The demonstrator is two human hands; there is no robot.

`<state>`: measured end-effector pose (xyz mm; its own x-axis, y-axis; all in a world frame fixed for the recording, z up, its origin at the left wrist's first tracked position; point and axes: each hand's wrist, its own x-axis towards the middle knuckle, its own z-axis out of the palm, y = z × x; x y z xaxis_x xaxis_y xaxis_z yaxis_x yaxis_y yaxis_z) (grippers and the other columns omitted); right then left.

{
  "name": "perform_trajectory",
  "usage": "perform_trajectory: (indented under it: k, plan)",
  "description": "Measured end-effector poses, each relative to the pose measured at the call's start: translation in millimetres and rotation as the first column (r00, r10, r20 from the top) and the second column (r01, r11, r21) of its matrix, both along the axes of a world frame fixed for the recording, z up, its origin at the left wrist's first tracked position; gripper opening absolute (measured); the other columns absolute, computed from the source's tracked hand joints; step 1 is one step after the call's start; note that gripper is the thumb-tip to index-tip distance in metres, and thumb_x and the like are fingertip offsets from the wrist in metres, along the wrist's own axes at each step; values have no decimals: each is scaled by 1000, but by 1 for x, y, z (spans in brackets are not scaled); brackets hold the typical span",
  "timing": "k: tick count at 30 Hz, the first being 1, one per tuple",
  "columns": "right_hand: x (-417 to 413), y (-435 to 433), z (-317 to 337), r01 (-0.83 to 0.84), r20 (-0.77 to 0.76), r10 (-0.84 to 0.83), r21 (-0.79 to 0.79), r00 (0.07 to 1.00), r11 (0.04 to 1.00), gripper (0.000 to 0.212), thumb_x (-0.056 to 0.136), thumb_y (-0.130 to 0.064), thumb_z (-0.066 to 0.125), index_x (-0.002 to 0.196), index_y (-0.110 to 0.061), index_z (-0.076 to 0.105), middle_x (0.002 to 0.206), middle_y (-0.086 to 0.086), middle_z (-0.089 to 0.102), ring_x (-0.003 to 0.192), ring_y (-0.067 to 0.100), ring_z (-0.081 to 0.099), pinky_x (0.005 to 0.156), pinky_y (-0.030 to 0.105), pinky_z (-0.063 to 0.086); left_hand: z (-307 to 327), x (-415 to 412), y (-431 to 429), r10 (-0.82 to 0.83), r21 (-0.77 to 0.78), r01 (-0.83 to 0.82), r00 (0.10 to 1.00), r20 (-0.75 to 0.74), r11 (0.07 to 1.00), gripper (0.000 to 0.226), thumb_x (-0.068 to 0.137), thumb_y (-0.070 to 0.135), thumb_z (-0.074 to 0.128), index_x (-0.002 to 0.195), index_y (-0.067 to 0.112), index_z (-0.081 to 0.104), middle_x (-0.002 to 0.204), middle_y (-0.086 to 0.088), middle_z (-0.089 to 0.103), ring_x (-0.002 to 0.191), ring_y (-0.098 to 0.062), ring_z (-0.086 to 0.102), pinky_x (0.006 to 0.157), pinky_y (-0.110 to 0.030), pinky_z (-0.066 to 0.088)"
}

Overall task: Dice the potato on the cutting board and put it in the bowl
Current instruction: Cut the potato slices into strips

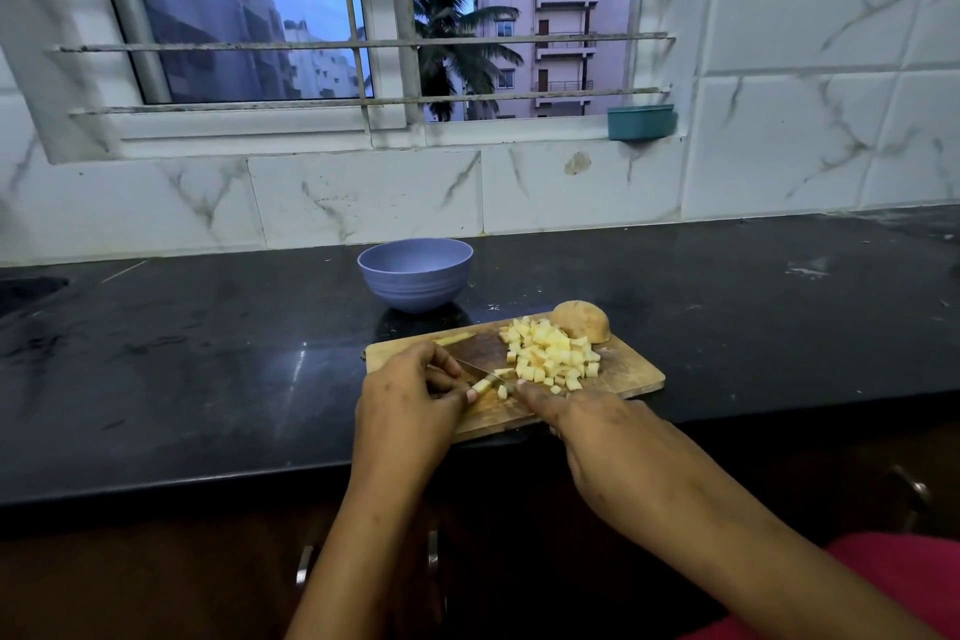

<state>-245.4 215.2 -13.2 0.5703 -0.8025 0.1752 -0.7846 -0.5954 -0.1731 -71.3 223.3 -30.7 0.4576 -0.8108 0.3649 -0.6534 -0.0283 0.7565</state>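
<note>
Because raw potato is firm, dense and wet on its cut faces, the short potato strip (480,386) at about 8 o'clock from the middle of the cutting board (628,369) will probably skid under a blade unless it is pinned close to the cut. The left hand (410,400) pinches it there with curled fingertips. The right hand (597,426) comes in from 5 o'clock and holds the knife (475,369), forefinger stretched toward the blade; the handle is hidden beneath the hand.

The diced pieces (550,353) lie in a loose heap from the board's middle toward 2 o'clock. They look light, stiff and slightly tacky, so I judge they are better scooped or scraped off together than picked up singly. The half potato (582,320) sits skin up at the 1 o'clock corner, just beside the heap; its rounded back is the natural place to hold it. A thin yellow sliver (454,339) lies near the 11 o'clock edge.

The bowl (415,286) stands off the board at 11 o'clock, near it; its inside is not visible. The bench (208,353) is glossy black stone, smudged, and likely slick under the board. Marble-patterned tiles (779,120) rise behind it. A barred window (260,16) is at 12 o'clock, and a teal tub (640,122) sits on its sill toward 1 o'clock.
</note>
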Motion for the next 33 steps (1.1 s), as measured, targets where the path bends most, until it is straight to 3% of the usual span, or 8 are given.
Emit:
perform_trajectory:
  k: [4, 9, 14, 18, 24, 28, 31, 33]
  plan:
    - [-1, -5, -4, 14, -6, -14, -35, 1000, 999, 75, 94, -3, 41, 151, -41, 10, 105, -3, 44, 100, 19, 54, 73, 29, 42, 2, -1, 1, 1, 14, -1, 1000, -3, 1000, 23, 70, 18, 81, 73, 24, 59, 69, 13, 66, 74, -4, 63, 77, -34, 53]
    - [-4, -10, -9, 51, -3, -52, -79, 999, 996, 76, 94, -2, 40, 151, -41, 8, 120, 0, 49, 103, 20, 55, 83, 33, 49, 2, -2, 2, -8, 3, 8, 1000, -14, 1000, 24, 71, 19, 81, 74, 24, 58, 71, 13, 65, 75, -6, 63, 78, -37, 53]
    - [-12, -12, -3, 124, 59, -118, -114, 991, 986, 78, 94, 1, 40, 151, -41, 8, 137, 2, 42, 109, 22, 56, 85, 33, 51, 4, 0, 0, -34, 35, 34, 999, 3, 999, 23, 70, 26, 81, 75, 27, 59, 72, 15, 65, 78, -6, 63, 83, -40, 52]
    - [-12, -13, -7, 116, 121, -102, -117, 987, 986, 77, 95, -1, 40, 150, -44, 7, 132, -2, 42, 106, 19, 55, 84, 32, 51, 5, -2, -2, -77, 58, 73, 994, 72, 996, 22, 71, 30, 80, 77, 34, 60, 77, 20, 65, 83, -2, 62, 85, -40, 50]
    - [-14, -3, -9, -22, 353, 30, -28, 935, 999, 51, 102, -22, 36, 146, -47, 27, 118, -10, 54, 104, 11, 54, 87, 31, 50, 2, 1, -5, -50, 25, 49, 998, 24, 998, 23, 71, 24, 81, 74, 28, 59, 72, 15, 65, 76, -3, 64, 77, -33, 53]
    - [-9, 7, -9, -40, 307, 42, -12, 951, 999, 48, 103, -26, 35, 146, -45, 26, 109, -13, 54, 97, 7, 54, 82, 28, 50, 2, 3, -4, -53, 8, 53, 999, 2, 999, 22, 71, 16, 81, 72, 23, 60, 70, 13, 67, 73, 0, 63, 71, -23, 50]
    - [-5, 9, -8, -20, 248, 20, -4, 969, 1000, 52, 102, -21, 35, 147, -44, 22, 116, -12, 53, 101, 9, 55, 81, 27, 49, 1, 3, -3, -50, 4, 50, 999, -7, 999, 22, 71, 15, 81, 73, 20, 59, 66, 14, 67, 71, 1, 63, 68, -20, 48]
    - [0, 12, -8, 6, 126, -1, -37, 992, 999, 62, 100, -14, 37, 149, -43, 12, 124, -7, 49, 104, 16, 56, 77, 27, 46, 1, 4, -3, -37, -9, 37, 999, -14, 999, 23, 70, 14, 82, 73, 19, 59, 65, 13, 68, 70, 0, 63, 68, -20, 48]
